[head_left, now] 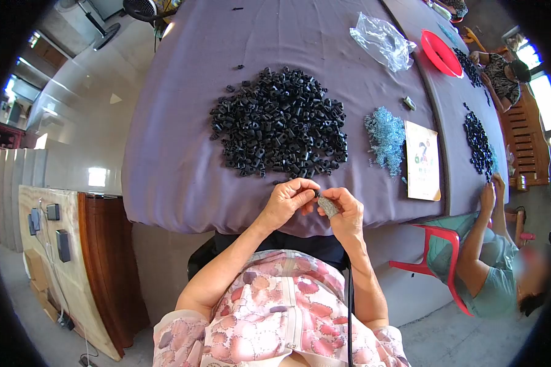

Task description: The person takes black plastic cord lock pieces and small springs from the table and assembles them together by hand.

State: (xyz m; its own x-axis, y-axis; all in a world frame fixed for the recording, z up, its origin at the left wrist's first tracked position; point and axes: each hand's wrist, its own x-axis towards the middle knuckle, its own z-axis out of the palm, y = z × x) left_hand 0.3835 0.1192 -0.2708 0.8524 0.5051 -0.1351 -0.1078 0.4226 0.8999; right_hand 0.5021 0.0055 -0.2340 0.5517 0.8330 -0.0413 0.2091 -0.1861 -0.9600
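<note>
At the near table edge, my left hand (286,203) pinches a small black part (316,193), mostly hidden by the fingertips. My right hand (347,215) is closed on a grey speckled, rounded object (329,207); its kind is not clear. Its upper end meets the black part between my two hands. Just beyond my hands spreads a large pile of small black plastic parts (278,122). Right of the pile lies a heap of small light-blue translucent pieces (386,140).
Beside the blue heap are a printed booklet (422,161) and a small pale item (409,103). Farther back lie a clear plastic bag (382,41) and a red basin (441,54). A person on a red chair (453,263) handles another black pile (478,144); another person (505,79) sits beyond.
</note>
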